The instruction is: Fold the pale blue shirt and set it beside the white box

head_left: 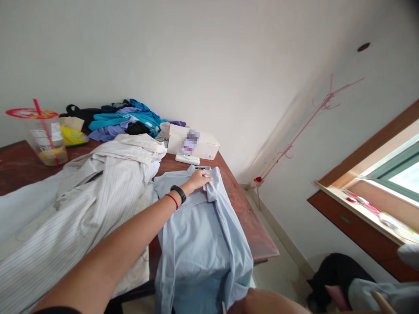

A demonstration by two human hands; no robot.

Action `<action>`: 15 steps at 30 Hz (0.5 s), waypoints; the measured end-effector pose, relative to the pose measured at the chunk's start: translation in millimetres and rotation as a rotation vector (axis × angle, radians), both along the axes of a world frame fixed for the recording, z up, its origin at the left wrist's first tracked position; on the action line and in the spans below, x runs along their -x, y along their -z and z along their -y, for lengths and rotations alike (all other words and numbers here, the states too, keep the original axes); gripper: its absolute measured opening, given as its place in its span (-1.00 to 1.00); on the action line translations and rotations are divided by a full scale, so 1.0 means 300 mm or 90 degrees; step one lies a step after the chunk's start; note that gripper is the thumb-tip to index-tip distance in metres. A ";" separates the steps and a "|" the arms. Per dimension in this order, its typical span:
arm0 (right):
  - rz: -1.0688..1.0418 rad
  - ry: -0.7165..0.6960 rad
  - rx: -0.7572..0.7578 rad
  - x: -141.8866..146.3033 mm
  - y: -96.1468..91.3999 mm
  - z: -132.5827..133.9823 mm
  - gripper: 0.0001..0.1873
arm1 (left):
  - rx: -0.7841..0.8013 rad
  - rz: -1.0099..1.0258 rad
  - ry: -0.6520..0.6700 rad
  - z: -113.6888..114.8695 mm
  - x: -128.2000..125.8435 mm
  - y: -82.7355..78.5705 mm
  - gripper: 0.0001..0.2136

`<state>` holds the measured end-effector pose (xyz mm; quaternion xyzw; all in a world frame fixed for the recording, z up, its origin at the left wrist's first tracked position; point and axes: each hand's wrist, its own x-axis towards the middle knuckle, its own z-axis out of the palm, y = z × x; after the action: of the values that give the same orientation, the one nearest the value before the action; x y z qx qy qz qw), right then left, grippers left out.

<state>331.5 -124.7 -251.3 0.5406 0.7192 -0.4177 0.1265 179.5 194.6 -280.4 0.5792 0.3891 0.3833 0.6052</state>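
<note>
A light blue shirt (199, 235) lies spread on the brown wooden table (252, 218), its lower part hanging over the near edge. My left hand (198, 179) reaches far out to the shirt's collar, fingers closed on the fabric there. A black band and a red string circle that wrist. Only a patch of my right arm or hand (266, 303) shows at the bottom edge, beside the hanging hem; its fingers are hidden.
White striped shirts (98, 187) are heaped left of the blue one. Behind them are a pile of blue and purple clothes (126, 120), a plastic cup with a red straw (47, 135), a white box (193, 144) and a pink coat stand (294, 135). A black bag (337, 270) sits on the floor.
</note>
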 end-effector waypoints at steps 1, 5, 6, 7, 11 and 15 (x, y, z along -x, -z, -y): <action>-0.017 0.004 -0.011 -0.002 -0.031 -0.008 -0.64 | -0.010 -0.018 0.000 0.002 0.005 0.004 -0.55; -0.103 0.102 -0.161 -0.041 -0.150 -0.088 -0.58 | -0.033 -0.062 0.031 0.017 0.012 -0.006 -0.39; -0.124 0.116 -0.224 -0.053 -0.165 -0.123 -0.58 | -0.036 -0.061 0.044 0.021 0.012 -0.017 -0.38; -0.140 0.122 -0.298 -0.063 -0.171 -0.163 -0.58 | -0.040 -0.057 0.058 0.026 0.012 -0.031 -0.38; -0.135 0.085 -0.599 -0.089 -0.107 -0.373 -0.55 | -0.067 -0.050 0.112 0.034 0.018 -0.089 -0.36; -0.130 0.070 -0.629 -0.095 0.026 -0.567 -0.36 | -0.126 -0.133 0.139 0.027 0.042 -0.092 -0.51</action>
<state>360.2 45.4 -259.2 0.5292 0.8103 -0.0844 -0.2373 166.8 186.5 -253.0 0.7113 0.3453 0.2897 0.5393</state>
